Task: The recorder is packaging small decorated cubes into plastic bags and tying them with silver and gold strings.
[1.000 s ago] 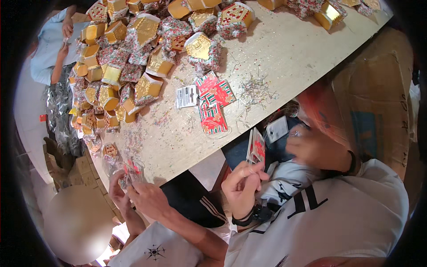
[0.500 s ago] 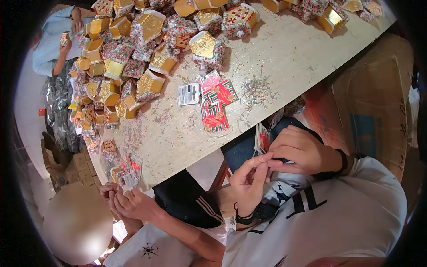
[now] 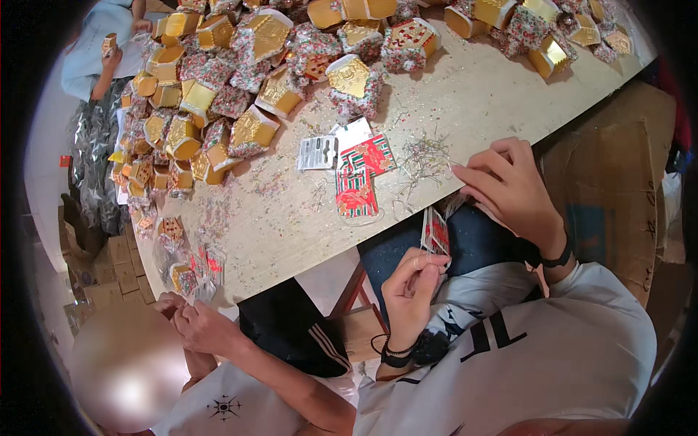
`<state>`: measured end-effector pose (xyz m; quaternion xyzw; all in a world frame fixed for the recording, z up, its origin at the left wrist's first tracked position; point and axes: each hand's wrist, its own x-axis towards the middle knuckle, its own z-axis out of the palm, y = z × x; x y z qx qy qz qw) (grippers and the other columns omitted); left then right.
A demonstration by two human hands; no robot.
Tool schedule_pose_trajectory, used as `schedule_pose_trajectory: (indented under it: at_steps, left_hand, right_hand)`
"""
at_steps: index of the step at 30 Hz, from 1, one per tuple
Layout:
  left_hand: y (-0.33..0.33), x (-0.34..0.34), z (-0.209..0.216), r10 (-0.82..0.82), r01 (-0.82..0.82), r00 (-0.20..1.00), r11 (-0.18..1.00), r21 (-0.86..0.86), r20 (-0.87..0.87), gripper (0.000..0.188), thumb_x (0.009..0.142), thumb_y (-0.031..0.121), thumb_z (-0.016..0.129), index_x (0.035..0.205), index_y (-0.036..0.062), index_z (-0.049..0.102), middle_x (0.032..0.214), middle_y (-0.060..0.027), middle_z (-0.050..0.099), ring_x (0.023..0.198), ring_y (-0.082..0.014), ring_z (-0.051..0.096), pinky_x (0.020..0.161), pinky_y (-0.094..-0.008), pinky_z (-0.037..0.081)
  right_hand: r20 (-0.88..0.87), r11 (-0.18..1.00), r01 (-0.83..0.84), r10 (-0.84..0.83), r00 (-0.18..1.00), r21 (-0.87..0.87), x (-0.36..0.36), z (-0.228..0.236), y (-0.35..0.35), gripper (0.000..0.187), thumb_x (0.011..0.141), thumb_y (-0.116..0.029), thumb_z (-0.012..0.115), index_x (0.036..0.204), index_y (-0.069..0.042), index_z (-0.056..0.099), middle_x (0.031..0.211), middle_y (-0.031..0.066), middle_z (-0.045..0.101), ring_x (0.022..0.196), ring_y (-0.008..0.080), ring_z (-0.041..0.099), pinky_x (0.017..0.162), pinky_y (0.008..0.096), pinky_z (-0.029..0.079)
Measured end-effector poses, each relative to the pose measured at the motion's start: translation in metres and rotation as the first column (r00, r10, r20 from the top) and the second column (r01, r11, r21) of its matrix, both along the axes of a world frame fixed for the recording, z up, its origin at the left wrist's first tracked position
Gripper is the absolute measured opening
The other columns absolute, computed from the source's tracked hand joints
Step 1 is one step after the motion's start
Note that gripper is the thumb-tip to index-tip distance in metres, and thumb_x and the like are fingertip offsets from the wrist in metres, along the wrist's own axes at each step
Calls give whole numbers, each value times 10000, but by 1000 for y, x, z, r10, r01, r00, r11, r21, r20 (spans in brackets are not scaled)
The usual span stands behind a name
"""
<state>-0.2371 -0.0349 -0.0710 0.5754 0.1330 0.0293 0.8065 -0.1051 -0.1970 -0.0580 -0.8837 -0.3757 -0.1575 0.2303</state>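
Observation:
My left hand point(image 3: 414, 287) is closed in a pinch over my lap, with a small stack of red printed cards point(image 3: 435, 236) at its fingertips. Beyond it, my right hand point(image 3: 512, 192) reaches to the table's near edge, thumb and forefinger together beside a loose heap of thin pale strands point(image 3: 425, 160). Whatever those fingertips hold is too fine to make out. More red and green striped cards point(image 3: 356, 185) lie on the table left of the heap, next to a white card point(image 3: 318, 153) with a cut-out slot.
Gold-based, bead-covered house ornaments point(image 3: 265, 36) are piled across the table's far left. Coloured beads are scattered over the tabletop point(image 3: 291, 240). To my left a co-worker's hands point(image 3: 193, 320) work near bagged ornaments; another person holds an ornament across the table. A cardboard box point(image 3: 611, 182) stands right.
My right hand has left my left hand and moved up and away to the strand heap. My left hand stays nearly in place, still pinching. The whole view has shifted slightly.

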Motion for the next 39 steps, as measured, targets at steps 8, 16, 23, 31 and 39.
schedule_pose_trajectory:
  at_steps: [8,16,23,31,39]
  left_hand:
    - [5,0,-7,-45,45,999,997,-64,-7,146,913,33,508,982,-40,614,879,-28,539,773,-56,498,667,-169,387]
    - [4,1,-7,-40,39,999,998,-40,-34,156,917,43,506,988,-39,618,834,-9,526,747,-45,475,641,-165,364]
    - [6,1,-7,-52,49,997,997,-54,-56,157,917,42,505,986,-44,616,835,-9,525,748,-38,471,641,-160,355]
    - [5,7,-10,-25,25,1000,1000,-8,-6,145,899,3,516,986,-57,613,871,-51,541,791,-87,504,702,-190,385]
    - [2,9,-2,-20,21,1000,999,-27,15,180,885,-28,524,1040,-66,609,896,-61,558,803,-105,560,706,-200,430]
  right_hand:
    - [63,997,12,-16,998,71,-6,-13,-2,145,658,-67,652,799,-47,626,801,33,541,775,222,511,676,326,417]
    - [-39,978,41,-34,999,202,7,-4,7,160,680,-21,673,800,-41,570,795,76,515,742,262,496,648,354,415]
    - [-205,866,240,-163,965,439,31,-10,24,111,778,5,605,846,-30,525,817,100,487,730,236,495,616,315,403]
    - [-677,541,434,411,611,720,-13,-9,4,22,896,-15,492,879,-29,492,794,-25,425,663,31,370,551,169,302]
    - [-794,646,496,586,165,580,-55,-7,2,32,918,-36,471,891,-48,483,762,-59,405,643,-2,337,524,159,274]
